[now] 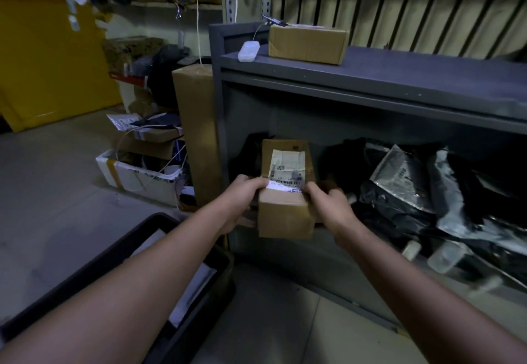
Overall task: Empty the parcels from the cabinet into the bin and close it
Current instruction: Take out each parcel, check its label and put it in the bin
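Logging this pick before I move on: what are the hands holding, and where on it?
Both hands hold one labelled cardboard box. The left hand grips its left side and the right hand its right side, at the near end.
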`<action>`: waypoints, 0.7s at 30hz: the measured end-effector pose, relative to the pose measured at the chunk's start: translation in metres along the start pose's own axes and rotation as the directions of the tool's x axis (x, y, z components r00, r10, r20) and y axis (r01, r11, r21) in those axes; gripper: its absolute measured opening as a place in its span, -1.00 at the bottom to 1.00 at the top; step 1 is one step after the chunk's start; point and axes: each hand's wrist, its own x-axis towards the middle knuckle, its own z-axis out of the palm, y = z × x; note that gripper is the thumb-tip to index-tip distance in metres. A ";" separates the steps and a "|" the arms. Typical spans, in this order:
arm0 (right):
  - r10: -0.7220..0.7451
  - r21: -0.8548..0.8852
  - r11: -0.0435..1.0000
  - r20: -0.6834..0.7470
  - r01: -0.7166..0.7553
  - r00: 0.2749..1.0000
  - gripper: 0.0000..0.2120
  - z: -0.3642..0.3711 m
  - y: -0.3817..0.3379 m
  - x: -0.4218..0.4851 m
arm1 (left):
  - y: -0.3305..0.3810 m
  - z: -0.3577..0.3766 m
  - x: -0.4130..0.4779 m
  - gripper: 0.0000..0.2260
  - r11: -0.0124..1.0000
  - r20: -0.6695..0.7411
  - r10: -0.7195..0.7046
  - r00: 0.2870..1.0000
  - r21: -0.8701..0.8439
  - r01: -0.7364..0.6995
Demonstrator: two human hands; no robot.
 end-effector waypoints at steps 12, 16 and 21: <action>-0.146 0.095 0.985 -0.021 0.147 0.989 -0.82 -0.009 0.050 -0.136 | -0.061 0.007 -0.096 -0.79 0.988 0.055 -0.013 0.998 -0.153 0.022; -0.160 0.155 0.975 -0.009 0.159 0.987 -0.64 -0.011 0.060 -0.158 | -0.080 0.010 -0.112 -0.73 0.983 0.096 0.018 0.995 -0.183 0.000; -0.175 0.172 0.970 0.000 0.173 0.985 -0.62 -0.022 0.065 -0.168 | -0.091 0.011 -0.118 -0.60 0.983 0.124 0.036 0.992 -0.181 -0.013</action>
